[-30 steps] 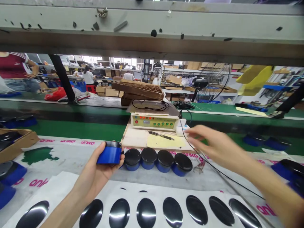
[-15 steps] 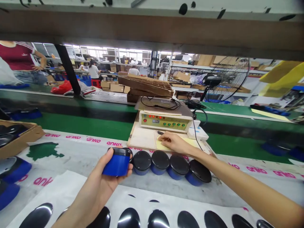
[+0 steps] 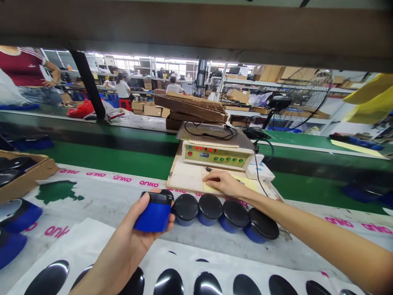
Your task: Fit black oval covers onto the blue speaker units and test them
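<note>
My left hand [image 3: 135, 241] is wrapped round a round blue housing with a black top [image 3: 153, 217], held tilted above the bench. My right hand [image 3: 224, 183] rests on a yellow sheet of small dots [image 3: 206, 187]. Its fingers are bent together at the sheet's edge; anything between them is too small to make out. Just below the right wrist stands a row of similar blue housings with black lids [image 3: 210, 207]. Glossy black oval pieces [image 3: 168, 282] lie on a white sheet nearest me.
A control box with red lights and green buttons [image 3: 216, 155] sits on a wooden board behind my right hand. At left are a cardboard box [image 3: 37, 174] and more blue housings [image 3: 20, 215]. A green conveyor [image 3: 92, 157] runs behind; a shelf edge [image 3: 196, 37] crosses overhead.
The view has shifted slightly, with the scene sitting a little more to the right. My left hand keeps its hold on the housing. My right hand stays at the yellow sheet.
</note>
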Demonstrator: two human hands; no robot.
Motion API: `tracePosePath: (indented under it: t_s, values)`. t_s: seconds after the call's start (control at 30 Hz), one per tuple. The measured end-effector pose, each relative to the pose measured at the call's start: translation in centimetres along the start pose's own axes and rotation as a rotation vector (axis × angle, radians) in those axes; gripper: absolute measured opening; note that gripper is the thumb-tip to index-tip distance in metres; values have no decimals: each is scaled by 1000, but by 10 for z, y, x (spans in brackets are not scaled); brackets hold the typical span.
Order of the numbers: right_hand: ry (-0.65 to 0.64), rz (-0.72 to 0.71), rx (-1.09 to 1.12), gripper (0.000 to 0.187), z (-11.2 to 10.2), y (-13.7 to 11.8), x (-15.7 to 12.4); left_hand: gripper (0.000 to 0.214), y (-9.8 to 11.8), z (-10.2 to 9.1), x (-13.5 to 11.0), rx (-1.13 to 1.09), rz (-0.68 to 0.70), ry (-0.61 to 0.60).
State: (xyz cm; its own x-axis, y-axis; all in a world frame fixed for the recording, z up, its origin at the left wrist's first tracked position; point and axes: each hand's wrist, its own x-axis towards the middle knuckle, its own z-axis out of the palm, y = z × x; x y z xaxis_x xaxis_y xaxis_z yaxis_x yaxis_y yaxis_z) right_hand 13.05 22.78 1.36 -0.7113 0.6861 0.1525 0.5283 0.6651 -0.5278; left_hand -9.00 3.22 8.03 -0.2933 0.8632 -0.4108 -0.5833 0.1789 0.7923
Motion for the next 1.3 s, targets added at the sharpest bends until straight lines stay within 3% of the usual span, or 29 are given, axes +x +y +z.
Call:
tracePosePath:
  t_s: [1.0, 1.3]
  values:
    - [21, 78, 81, 26, 11, 6, 4, 22, 0, -1, -4, -38, -33, -57]
    - [28, 88, 120, 26, 10, 6, 4, 24, -4, -9, -1, -95, -41, -147]
